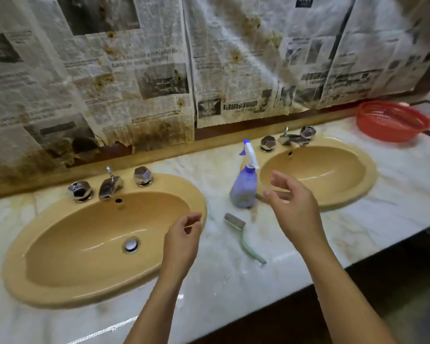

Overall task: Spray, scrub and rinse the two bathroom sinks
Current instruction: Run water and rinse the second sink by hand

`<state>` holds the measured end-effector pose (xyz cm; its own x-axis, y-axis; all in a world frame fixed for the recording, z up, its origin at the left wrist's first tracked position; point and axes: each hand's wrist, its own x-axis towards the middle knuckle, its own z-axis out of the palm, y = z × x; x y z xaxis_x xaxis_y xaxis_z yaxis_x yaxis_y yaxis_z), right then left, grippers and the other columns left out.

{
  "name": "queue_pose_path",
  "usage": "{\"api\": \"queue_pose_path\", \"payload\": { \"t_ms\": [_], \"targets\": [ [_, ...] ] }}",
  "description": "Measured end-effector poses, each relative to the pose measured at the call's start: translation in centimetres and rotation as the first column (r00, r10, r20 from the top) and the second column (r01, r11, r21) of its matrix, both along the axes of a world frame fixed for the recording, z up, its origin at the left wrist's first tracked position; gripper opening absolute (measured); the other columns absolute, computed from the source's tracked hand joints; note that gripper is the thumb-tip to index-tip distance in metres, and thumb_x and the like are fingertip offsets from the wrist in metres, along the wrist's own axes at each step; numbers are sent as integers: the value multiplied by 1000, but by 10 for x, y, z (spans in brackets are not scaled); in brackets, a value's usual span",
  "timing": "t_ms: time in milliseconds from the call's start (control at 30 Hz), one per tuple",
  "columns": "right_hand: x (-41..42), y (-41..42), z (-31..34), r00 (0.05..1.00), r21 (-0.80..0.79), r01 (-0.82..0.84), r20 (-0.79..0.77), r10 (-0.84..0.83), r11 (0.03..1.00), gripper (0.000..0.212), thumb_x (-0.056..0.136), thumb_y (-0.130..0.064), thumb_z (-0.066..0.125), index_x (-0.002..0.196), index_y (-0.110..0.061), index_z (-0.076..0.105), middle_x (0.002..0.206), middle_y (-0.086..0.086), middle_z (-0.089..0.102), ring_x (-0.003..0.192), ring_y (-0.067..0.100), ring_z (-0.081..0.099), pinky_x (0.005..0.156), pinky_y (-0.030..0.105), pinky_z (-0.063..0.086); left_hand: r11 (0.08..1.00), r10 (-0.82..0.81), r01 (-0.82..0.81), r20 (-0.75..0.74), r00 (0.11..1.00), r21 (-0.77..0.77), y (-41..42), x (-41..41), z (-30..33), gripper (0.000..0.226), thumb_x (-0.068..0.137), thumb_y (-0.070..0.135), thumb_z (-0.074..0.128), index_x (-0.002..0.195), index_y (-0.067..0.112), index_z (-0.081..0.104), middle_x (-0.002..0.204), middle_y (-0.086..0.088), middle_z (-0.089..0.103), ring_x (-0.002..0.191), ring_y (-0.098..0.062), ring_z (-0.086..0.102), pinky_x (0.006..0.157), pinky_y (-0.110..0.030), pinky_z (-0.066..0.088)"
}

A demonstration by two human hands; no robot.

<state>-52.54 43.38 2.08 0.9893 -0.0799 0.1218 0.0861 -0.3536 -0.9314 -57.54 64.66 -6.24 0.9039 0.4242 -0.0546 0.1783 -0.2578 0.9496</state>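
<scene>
Reaching right hand [292, 207], fingers [279, 181] spread (empty)

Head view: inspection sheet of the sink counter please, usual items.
Surface: marble countertop, stained and streaked, wet sheen near the front edge.
Job's things: left sink and right sink, both tan with empty basins; purple spray bottle upright between them; scrub brush lying flat in front of it.
Clutter: red basket at the far right.
Hands: left hand over the left sink's rim, fingers loosely curled, holding nothing; right hand open beside the bottle, not touching it.
Cables: nothing seen.
Surroundings: stained, torn newspaper covering the wall behind.
</scene>
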Motion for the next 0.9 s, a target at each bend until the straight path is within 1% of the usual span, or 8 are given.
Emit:
{"api": "queue_pose_path", "payload": {
  "t_ms": [67, 200, 367, 467, 600, 700, 800, 900],
  "targets": [
    [6, -23, -5, 1000, 1, -19, -21, 19, 1000, 42, 90, -18, 70, 129, -30, 60, 111, -15, 65, 87, -13, 63, 66, 3, 45, 1000, 21, -21, -28, 999, -13, -28, 6, -10, 23, 95, 9, 59, 105, 27, 70, 100, 15, 71, 81, 14, 61, 65, -2, 41],
    [30, -48, -8, 996, -31, -75, -48, 73, 997, 44, 90, -19, 70, 132, -27, 59, 113, -13, 65, 90, -8, 64, 68, 5, 46, 996, 56, -63, -91, 994, -68, -71, 14, -25, 23, 96, 9, 59, 110, 24, 68, 107, 9, 70, 85, 7, 63, 67, -4, 43],
    [68, -43, -10, 984, -67, -173, -62, 169, 983, 49, 90, -26, 69, 136, -31, 56, 118, -16, 63, 100, 2, 64, 82, 24, 53, 985, 147, -162, -183, 972, -68, -96, 24, -39, 24, 95, 13, 61, 117, 24, 64, 115, 7, 67, 90, 6, 61, 60, -3, 42],
    [91, -32, -15, 970, -59, -235, -79, 230, 970, 51, 90, -25, 68, 138, -32, 54, 121, -14, 61, 102, 4, 64, 83, 29, 56, 979, 174, -193, -234, 956, -61, -103, 34, -49, 31, 94, 15, 64, 125, 20, 61, 119, 4, 65, 91, 4, 60, 57, -4, 42],
    [118, -18, -25, 952, -74, -294, -106, 286, 953, 57, 89, -25, 71, 142, -33, 49, 124, -11, 57, 101, 4, 62, 74, 18, 51, 976, 187, -210, -290, 939, -50, -104, 53, -61, 52, 90, 23, 71, 138, 21, 51, 124, 2, 61, 97, -11, 63, 68, -15, 42],
    [136, -12, -32, 943, -105, -325, -111, 314, 940, 62, 88, -26, 73, 143, -34, 47, 125, -12, 54, 97, 2, 61, 74, 12, 46, 985, 156, -171, -308, 938, -22, -107, 68, -67, 72, 83, 29, 79, 145, 22, 42, 118, 1, 59, 95, -14, 62, 72, -18, 45],
    [150, -6, -39, 933, -131, -358, -91, 348, 925, 56, 85, -29, 72, 136, -39, 52, 120, -11, 64, 92, 3, 66, 81, 25, 55, 989, 145, -142, -333, 932, 34, -111, 81, -74, 82, 78, 27, 81, 148, 24, 39, 120, 1, 60, 102, -20, 63, 86, -32, 51],
    [163, -2, -44, 937, -148, -349, -88, 339, 925, 51, 83, -35, 72, 130, -40, 56, 105, -11, 70, 89, 8, 67, 81, 36, 57, 988, 150, -129, -346, 926, 82, -114, 91, -77, 71, 81, 26, 77, 143, 25, 43, 113, 4, 65, 103, -21, 65, 86, -36, 53]
  ]
}}
